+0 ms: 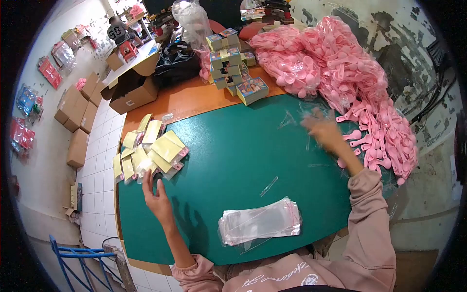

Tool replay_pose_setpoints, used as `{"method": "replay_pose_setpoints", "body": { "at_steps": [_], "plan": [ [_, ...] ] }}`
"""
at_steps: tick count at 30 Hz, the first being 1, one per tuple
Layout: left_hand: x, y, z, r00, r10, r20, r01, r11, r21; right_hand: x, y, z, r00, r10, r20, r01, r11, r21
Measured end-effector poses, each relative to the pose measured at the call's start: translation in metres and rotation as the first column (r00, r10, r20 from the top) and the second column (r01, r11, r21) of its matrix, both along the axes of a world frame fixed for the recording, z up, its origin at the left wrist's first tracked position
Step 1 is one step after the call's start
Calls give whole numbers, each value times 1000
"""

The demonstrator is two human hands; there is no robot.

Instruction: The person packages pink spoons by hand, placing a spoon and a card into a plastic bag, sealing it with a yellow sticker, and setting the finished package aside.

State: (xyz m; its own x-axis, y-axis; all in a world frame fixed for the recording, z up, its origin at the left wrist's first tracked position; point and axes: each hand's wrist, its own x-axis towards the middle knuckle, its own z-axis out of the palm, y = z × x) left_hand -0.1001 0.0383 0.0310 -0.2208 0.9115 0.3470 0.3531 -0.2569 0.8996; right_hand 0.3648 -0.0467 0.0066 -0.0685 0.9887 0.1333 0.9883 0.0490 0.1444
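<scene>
On the green mat (233,155), my left hand (156,194) is raised at the near edge of a pile of packed bags with yellow cards (151,148); its fingers are apart and nothing is in them. My right hand (322,130) is blurred by motion beside the heap of pink spoons (372,141), over thin clear plastic scraps (287,119); whether it holds anything cannot be made out. A stack of clear plastic bags (260,221) lies near my body, with a small clear strip (269,186) just beyond it.
Large bags of pink spoons (331,58) fill the back right. Stacked card bundles (226,61) stand at the back beside a black bag (177,63) and an open carton (131,95). A person (118,31) sits far off at upper left. A blue metal frame (82,253) stands at lower left.
</scene>
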Motion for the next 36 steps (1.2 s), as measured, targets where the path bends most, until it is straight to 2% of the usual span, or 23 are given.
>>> {"method": "replay_pose_setpoints", "body": {
  "at_steps": [1,3,4,6,7,8,9,12,13,15,16,18,20,22,24,26,28,30,32,33,34,35,36],
  "plan": [
    [1,-8,1,1000,3,3,-3,1000,6,30,-2,-4,990,-105,97,96,991,91],
    [6,-27,6,975,-211,-69,205,975,-86,43,-12,22,962,-271,-44,274,943,189],
    [16,-39,12,926,-339,-166,322,939,-120,41,-9,26,963,-267,-38,269,944,190],
    [44,-62,22,722,-605,-336,581,794,-181,20,-1,28,941,-261,-214,319,894,314],
    [59,-73,25,564,-718,-408,709,675,-207,-2,3,27,943,-154,-295,230,942,244],
    [73,-86,26,474,-735,-485,736,633,-240,-32,7,24,923,-51,-382,130,975,183],
    [83,-97,25,376,-741,-556,757,592,-277,-70,5,29,929,74,-363,-33,992,120],
    [96,-111,13,308,-716,-626,760,582,-291,-133,-9,9,847,426,-320,-470,880,-72],
    [95,-112,10,307,-715,-628,757,583,-294,-131,-2,-1,844,428,-323,-472,879,-69],
    [95,-112,2,256,-702,-664,757,573,-314,-117,15,-15,927,331,-179,-352,930,-106],
    [96,-112,-2,254,-704,-663,759,570,-315,-101,27,-9,968,217,-124,-234,963,-136],
    [95,-110,-6,280,-701,-656,758,581,-297,-54,48,-18,998,-43,-39,41,998,-47],
    [94,-108,-6,285,-701,-654,758,582,-294,-10,50,-23,968,-246,-48,246,969,1],
    [95,-106,-6,299,-706,-642,762,582,-285,24,22,-25,934,-340,-106,347,937,48],
    [94,-102,-5,272,-744,-611,777,544,-317,55,1,-16,895,-425,-138,421,905,-58],
    [96,-101,-3,274,-756,-594,777,538,-327,78,-24,18,757,-430,-492,394,901,-181],
    [96,-102,-2,282,-762,-582,769,543,-338,111,-47,52,602,-245,-760,240,963,-120],
    [96,-101,-1,323,-754,-573,773,559,-300,127,-70,89,425,-92,-900,260,965,24],
    [96,-100,-5,338,-754,-563,782,558,-278,156,-74,100,-121,85,-989,454,891,21],
    [97,-100,-7,350,-756,-553,794,552,-253,187,-76,101,-118,83,-989,458,889,20],
    [98,-101,-6,348,-759,-550,797,548,-253,223,-77,99,575,-444,-687,477,864,-159],
    [99,-101,-5,340,-763,-550,794,546,-267,242,-75,98,798,-570,195,602,762,-239],
    [100,-101,-3,333,-766,-550,789,545,-283,231,-74,107,799,-569,195,602,762,-239]
  ]
}}
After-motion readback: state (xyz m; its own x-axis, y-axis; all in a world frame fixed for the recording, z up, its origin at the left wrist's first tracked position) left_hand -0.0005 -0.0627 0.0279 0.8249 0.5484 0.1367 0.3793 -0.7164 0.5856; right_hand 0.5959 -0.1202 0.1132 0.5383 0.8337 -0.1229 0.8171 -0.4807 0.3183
